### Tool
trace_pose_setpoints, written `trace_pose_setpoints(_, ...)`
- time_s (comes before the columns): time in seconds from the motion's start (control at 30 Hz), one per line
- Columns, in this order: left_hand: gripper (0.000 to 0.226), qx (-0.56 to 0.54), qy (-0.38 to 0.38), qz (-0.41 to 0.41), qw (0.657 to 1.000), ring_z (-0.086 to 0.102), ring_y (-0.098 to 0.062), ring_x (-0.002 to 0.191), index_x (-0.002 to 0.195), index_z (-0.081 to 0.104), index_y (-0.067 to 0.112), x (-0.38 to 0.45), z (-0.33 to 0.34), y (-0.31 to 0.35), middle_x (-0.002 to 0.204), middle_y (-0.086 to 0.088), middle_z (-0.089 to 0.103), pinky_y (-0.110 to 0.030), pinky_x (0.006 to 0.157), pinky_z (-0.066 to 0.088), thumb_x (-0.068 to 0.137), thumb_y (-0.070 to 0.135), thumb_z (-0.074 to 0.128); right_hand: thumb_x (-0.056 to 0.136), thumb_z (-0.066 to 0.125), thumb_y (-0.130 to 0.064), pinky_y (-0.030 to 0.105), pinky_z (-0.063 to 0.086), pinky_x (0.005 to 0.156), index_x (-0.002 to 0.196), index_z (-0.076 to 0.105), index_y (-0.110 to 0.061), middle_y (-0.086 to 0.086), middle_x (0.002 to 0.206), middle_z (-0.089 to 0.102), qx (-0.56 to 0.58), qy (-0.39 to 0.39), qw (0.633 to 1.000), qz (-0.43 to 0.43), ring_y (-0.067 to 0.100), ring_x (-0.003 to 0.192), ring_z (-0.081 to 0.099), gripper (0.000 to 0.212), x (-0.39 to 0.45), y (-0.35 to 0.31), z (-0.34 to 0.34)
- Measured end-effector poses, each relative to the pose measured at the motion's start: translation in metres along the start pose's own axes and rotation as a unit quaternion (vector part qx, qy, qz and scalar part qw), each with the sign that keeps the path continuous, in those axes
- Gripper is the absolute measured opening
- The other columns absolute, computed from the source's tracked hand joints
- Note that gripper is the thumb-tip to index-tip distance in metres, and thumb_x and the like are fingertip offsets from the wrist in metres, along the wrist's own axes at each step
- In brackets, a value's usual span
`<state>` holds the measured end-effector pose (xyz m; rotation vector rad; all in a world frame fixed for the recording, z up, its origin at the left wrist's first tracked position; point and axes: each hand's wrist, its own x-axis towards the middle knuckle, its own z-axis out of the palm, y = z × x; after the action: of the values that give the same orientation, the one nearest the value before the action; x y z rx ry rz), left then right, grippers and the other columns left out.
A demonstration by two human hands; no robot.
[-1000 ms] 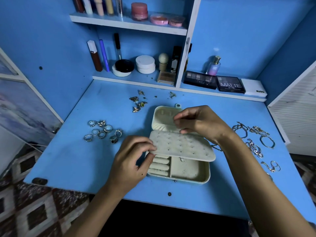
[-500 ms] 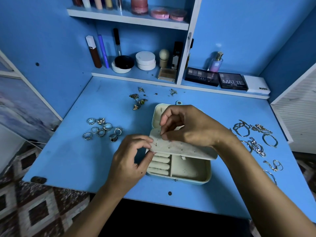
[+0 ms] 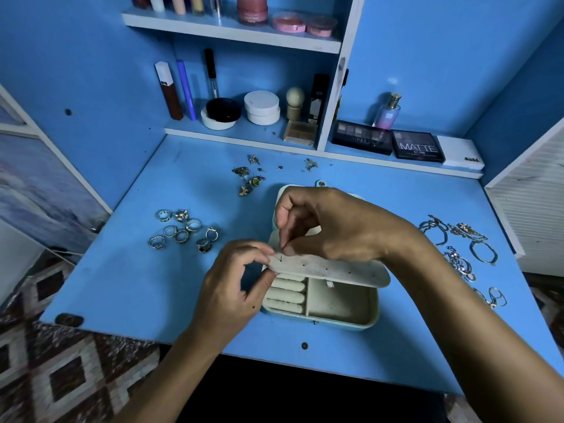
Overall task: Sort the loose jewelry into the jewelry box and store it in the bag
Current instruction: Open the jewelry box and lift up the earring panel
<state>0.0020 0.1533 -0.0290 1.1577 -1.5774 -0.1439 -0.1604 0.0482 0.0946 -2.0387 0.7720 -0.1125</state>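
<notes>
STEP: seat earring stud in panel | BOX: jewelry box (image 3: 341,309) lies open | LEFT: left hand (image 3: 232,288) pinches earring panel (image 3: 335,270) at the box's left edge | RIGHT: right hand (image 3: 338,227) pinches something tiny, unclear, above the box | TIP: steady panel, push straight through hole

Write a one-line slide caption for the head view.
Left hand holds the earring panel of the open jewelry box while right hand pinches at a hole.

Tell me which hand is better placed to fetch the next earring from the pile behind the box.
Probably the right. The left hand grips the edge of the perforated earring panel, steadying it; the right hand pinches something tiny over the holes and lies nearer the earrings.
</notes>
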Motion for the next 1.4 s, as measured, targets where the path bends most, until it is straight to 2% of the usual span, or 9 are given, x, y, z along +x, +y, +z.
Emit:
trace_pose_setpoints(0.23,0.021,0.006,0.005,-0.017,1.0,0.063,-0.014,0.099,0.101,0.049,0.017,-0.001,0.001,-0.001,0.103,0.001,0.063,-0.017,0.092,0.043,0.087,0.016,0.064,0.085,0.076,-0.006,0.041,0.058,0.08,0.095,0.058,-0.023,-0.011,0.084,0.073,-0.049,-0.005,0.999,-0.006,0.007,0.08,0.07,0.027,0.004,-0.006,0.002)
trace_pose_setpoints(0.4,0.02,0.005,0.003,-0.022,1.0,0.062,-0.011,0.099,0.101,0.048,0.019,-0.002,0.002,-0.002,0.104,0.006,0.06,-0.016,0.091,0.042,0.088,0.016,0.063,0.085,0.075,-0.006,0.038,0.057,0.079,0.094,0.057,-0.024,-0.011,0.085,0.073,-0.074,-0.006,0.997,-0.01,0.006,0.081,0.07,0.027,0.004,-0.008,0.004)
trace_pose_setpoints(0.67,0.021,0.006,0.001,-0.031,0.999,0.063,-0.012,0.097,0.101,0.048,0.02,-0.002,0.001,-0.001,0.101,0.001,0.062,-0.017,0.089,0.044,0.087,0.015,0.063,0.085,0.075,-0.004,0.032,0.055,0.079,0.089,0.056,-0.028,-0.012,0.084,0.072,-0.098,-0.002,0.995,-0.02,0.003,0.082,0.069,0.03,0.003,-0.01,0.005)
trace_pose_setpoints(1.4,0.019,0.016,0.004,-0.021,1.0,0.06,-0.007,0.098,0.101,0.048,0.02,-0.001,0.002,0.0,0.104,0.008,0.058,-0.014,0.091,0.042,0.088,0.016,0.062,0.084,0.073,0.0,0.03,0.056,0.078,0.09,0.059,-0.025,-0.013,0.082,0.071,-0.12,0.0,0.992,-0.028,0.0,0.08,0.068,0.029,0.002,-0.013,0.007)
